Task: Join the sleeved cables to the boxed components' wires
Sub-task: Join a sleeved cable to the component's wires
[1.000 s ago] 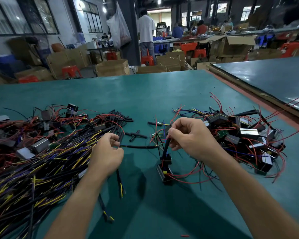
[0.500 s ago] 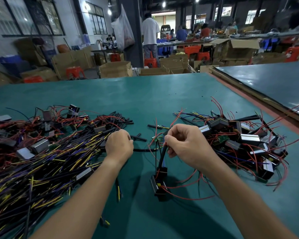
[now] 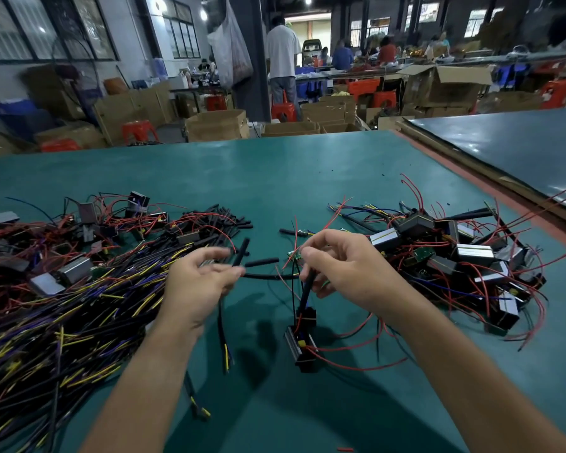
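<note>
Our left hand pinches a thin black sleeved cable, hanging lengthwise downward, just left of the black boxed component whose sleeved wires our right hand holds upright in a closed grip.

L hand, motion-blurred, pinches a black cable. Its top end sticks up past the fingers; the yellow-tipped end hangs twd the table. R hand pinches a sleeve running down to a box w/ red wires. At left a cable pile, at right a box pile. Loose sleeve bits lie btwn the hands.
</note>
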Available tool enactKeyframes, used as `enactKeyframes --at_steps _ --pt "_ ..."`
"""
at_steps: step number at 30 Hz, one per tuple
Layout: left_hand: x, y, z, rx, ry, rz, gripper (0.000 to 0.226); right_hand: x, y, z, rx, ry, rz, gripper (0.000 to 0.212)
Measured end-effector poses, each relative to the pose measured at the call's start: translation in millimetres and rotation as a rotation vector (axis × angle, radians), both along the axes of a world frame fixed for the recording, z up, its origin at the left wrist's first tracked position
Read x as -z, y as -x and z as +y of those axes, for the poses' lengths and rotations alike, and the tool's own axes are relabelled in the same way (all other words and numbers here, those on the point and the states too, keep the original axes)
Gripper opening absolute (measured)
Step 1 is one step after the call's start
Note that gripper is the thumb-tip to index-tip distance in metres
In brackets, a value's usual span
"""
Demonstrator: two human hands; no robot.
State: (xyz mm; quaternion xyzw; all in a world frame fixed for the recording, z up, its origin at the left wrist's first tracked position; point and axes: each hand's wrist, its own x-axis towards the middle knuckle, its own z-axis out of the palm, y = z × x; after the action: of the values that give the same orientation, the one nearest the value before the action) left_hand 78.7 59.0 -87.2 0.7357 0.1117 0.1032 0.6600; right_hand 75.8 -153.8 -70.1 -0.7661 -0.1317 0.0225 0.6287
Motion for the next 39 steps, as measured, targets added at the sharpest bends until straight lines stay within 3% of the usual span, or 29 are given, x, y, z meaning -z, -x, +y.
enactKeyframes --at_steps 2,8,14,22,31,39 --pt "-4 6 -15 0.119 0.211 -0.034 0.023 4 1 0 -0.005 0.053 -0.058 0.007" --pt "-9 17 -37 0.219 0.353 -0.068 0.01 16 -1 6 -0.014 0.163 -0.162 0.011" --pt "-13 26 -42 0.248 0.314 -0.151 0.008 21 -3 9 -0.05 0.122 -0.14 0.021" --pt "-14 26 -41 0.28 0.265 -0.153 0.013 20 -2 9 -0.112 0.102 -0.177 0.011" --pt "-14 26 -40 0.274 0.295 -0.17 0.011 16 1 7 -0.113 0.122 -0.179 0.019" --pt "-10 27 -42 0.273 0.144 -0.24 0.012 11 4 7 -0.116 0.142 -0.176 0.023"
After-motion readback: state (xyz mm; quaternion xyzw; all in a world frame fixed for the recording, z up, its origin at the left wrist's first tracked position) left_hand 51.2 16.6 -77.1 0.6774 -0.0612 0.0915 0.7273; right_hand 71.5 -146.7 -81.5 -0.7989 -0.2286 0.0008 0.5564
